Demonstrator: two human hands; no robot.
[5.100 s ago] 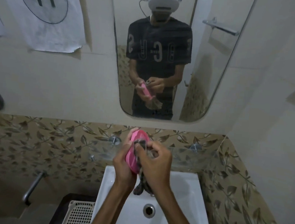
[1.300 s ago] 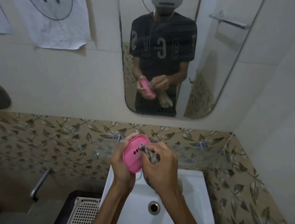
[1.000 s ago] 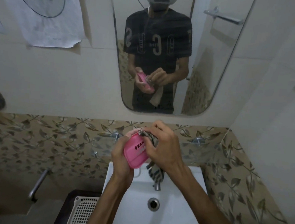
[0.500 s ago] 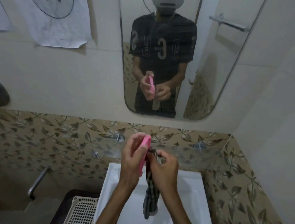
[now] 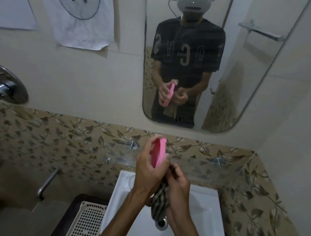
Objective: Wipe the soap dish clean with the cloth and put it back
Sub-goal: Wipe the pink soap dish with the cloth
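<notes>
Room: a tiled bathroom wall with a leaf-patterned band, a mirror above and a white sink below.
Dish: the pink soap dish is held in the air over the back of the sink, in front of a glass shelf.
Left hand: the left hand grips the dish by its long edges, fingers curled round it.
Right hand: the right hand is closed on a striped cloth, bunched against the dish's lower end; the rest hangs toward the drain.
Direction: the dish stands on edge, long axis nearly upright, top tilted slightly away; which way its hollow faces I cannot tell.
Handling: it is probably light, stiff plastic, and slippery if wet; hold it across the rim edges, as now.
Cloth: soft and limp.
</notes>
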